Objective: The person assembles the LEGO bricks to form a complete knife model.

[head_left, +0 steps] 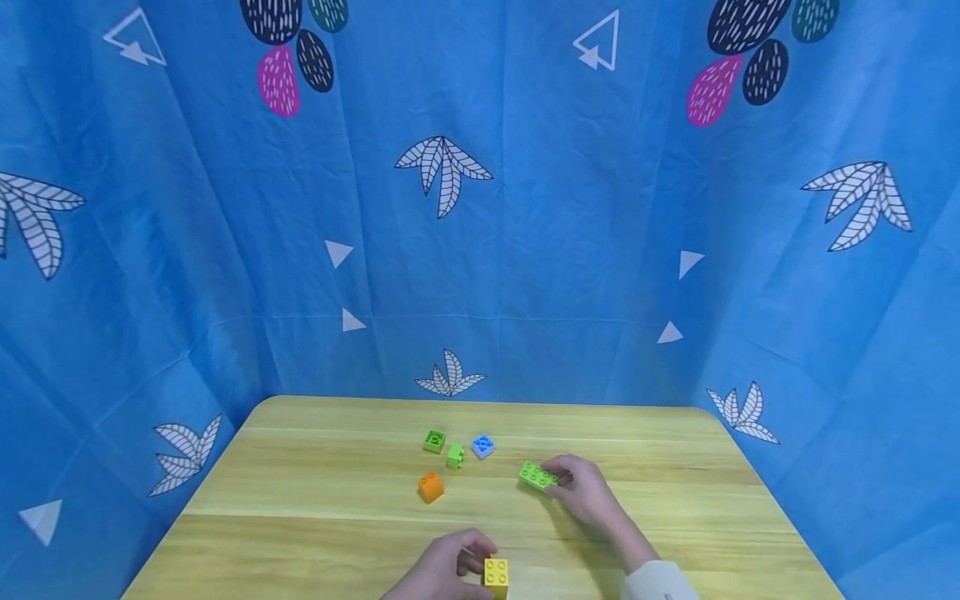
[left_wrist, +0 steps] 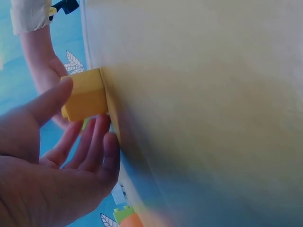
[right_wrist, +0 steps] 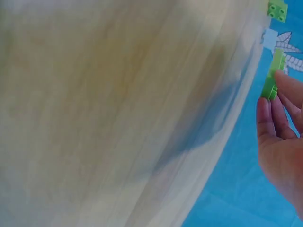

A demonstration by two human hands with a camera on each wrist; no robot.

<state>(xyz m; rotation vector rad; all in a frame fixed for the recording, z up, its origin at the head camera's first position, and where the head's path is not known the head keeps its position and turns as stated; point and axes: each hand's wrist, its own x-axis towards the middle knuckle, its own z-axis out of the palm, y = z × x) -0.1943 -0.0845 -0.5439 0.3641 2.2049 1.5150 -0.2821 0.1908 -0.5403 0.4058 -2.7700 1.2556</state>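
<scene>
Near the front edge of the table, my left hand point(head_left: 447, 568) holds a yellow block point(head_left: 496, 577) with studs on top. In the left wrist view the thumb lies on one side of the yellow block point(left_wrist: 87, 97) and fingertips meet the other; its base appears to be on the tabletop. Farther away and to the right, my right hand point(head_left: 587, 497) pinches one end of a long light-green building brick point(head_left: 537, 476). The right wrist view shows this green brick point(right_wrist: 272, 78) between thumb and fingers, apparently raised above the table.
Left of the right hand lie a blue brick point(head_left: 483, 447), a small light-green brick point(head_left: 455, 456), a darker green square brick point(head_left: 434, 442) and an orange rounded brick point(head_left: 431, 487). A blue patterned curtain point(head_left: 450, 275) surrounds the wooden table point(head_left: 300, 467) at the back and sides.
</scene>
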